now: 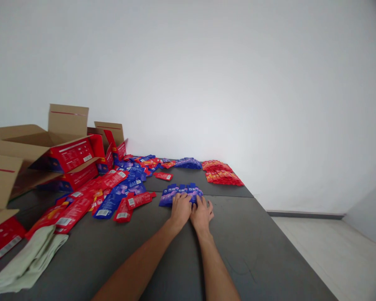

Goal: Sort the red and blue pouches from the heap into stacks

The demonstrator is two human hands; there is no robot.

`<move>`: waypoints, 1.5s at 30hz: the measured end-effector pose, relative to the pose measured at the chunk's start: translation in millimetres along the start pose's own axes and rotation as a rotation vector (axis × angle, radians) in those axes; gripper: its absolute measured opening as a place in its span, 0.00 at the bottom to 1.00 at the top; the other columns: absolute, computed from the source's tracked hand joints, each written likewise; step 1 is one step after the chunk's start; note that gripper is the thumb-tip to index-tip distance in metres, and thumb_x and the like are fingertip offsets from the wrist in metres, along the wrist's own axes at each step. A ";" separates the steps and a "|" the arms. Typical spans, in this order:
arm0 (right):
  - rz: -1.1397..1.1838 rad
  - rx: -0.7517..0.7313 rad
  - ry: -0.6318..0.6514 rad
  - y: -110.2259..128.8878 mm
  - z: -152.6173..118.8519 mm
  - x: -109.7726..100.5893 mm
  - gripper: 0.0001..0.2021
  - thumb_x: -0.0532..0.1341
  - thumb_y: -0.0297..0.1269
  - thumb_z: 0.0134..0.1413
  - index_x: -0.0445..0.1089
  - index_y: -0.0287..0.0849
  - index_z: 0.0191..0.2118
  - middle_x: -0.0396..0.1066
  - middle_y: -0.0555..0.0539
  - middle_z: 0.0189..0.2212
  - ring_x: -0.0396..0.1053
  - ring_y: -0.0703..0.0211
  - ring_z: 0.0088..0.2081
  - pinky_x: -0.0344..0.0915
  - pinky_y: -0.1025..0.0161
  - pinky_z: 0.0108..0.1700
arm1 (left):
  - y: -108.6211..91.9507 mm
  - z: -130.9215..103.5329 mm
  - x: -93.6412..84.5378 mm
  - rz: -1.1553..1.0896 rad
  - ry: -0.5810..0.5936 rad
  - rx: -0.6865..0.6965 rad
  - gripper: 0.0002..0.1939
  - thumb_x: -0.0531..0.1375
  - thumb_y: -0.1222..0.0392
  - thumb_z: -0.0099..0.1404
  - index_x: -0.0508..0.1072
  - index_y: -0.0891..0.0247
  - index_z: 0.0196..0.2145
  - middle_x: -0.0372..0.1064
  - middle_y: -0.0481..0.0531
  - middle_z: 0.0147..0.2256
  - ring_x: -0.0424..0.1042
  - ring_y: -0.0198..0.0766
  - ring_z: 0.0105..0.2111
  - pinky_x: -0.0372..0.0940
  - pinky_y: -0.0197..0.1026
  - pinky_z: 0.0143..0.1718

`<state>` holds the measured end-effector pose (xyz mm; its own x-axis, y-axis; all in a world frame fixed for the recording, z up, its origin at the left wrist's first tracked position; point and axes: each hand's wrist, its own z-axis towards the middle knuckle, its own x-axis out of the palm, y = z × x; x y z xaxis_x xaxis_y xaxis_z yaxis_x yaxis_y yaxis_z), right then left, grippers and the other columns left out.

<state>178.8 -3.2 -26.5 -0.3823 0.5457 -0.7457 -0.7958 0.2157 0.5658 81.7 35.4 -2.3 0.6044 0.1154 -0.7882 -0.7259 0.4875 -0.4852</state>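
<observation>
A row of overlapping blue spouted pouches (168, 196) with purple fruit pictures lies on the dark table in front of me. My left hand (181, 208) is closed over the near edge of the row, fingers bent onto the pouches. Close beside it, my right hand (201, 214) grips the right end, with its outer fingers resting lower near the table. Both thumbs and the pouches' lower edges are mostly hidden. A single red pouch (164, 176) lies just beyond, to the left.
Left of the hands spreads a loose pile of red and blue pouches (112, 200). Open red cartons (73, 155) stand behind it, and a folded pale cloth (29, 261) lies nearer. Toward the back are neat rows of blue pouches (188, 163) and red-orange pouches (223, 173). The table edge (288, 243) runs along the right.
</observation>
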 end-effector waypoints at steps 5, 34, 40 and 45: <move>-0.058 -0.085 -0.030 21.1 -9.5 -3.8 0.25 0.52 0.35 0.59 0.62 0.52 0.62 0.55 0.45 0.65 0.45 0.36 0.63 0.49 0.38 0.56 | 13.0 -15.0 -27.2 0.129 -0.036 -0.052 0.20 0.56 0.64 0.63 0.73 0.56 0.52 0.66 0.56 0.56 0.57 0.54 0.57 0.51 0.56 0.57; 0.054 -0.613 0.355 219.9 -119.1 92.3 0.27 0.50 0.32 0.59 0.59 0.55 0.63 0.56 0.47 0.65 0.49 0.44 0.64 0.53 0.46 0.57 | 210.1 -118.7 -163.9 0.532 -0.364 -0.729 0.19 0.52 0.61 0.65 0.66 0.68 0.53 0.67 0.67 0.50 0.64 0.56 0.50 0.58 0.54 0.49; 0.113 -0.593 0.354 215.2 -122.4 100.0 0.25 0.49 0.32 0.60 0.62 0.54 0.62 0.58 0.48 0.64 0.52 0.44 0.63 0.55 0.46 0.57 | 212.2 -117.1 -170.1 0.322 -0.499 -0.726 0.18 0.53 0.67 0.61 0.65 0.70 0.50 0.68 0.66 0.45 0.68 0.52 0.47 0.61 0.50 0.47; 0.228 -0.552 0.338 208.4 -116.2 96.4 0.22 0.50 0.34 0.61 0.67 0.49 0.58 0.61 0.45 0.62 0.55 0.45 0.61 0.57 0.48 0.56 | 200.2 -114.5 -175.9 0.162 -0.698 -0.529 0.18 0.52 0.73 0.57 0.65 0.67 0.45 0.66 0.60 0.42 0.67 0.46 0.47 0.62 0.47 0.50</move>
<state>-78.4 0.3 -21.3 -0.6226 0.2269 -0.7489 -0.7669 -0.3674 0.5262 -207.5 13.6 -4.1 0.4177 0.7338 -0.5359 -0.7721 -0.0243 -0.6350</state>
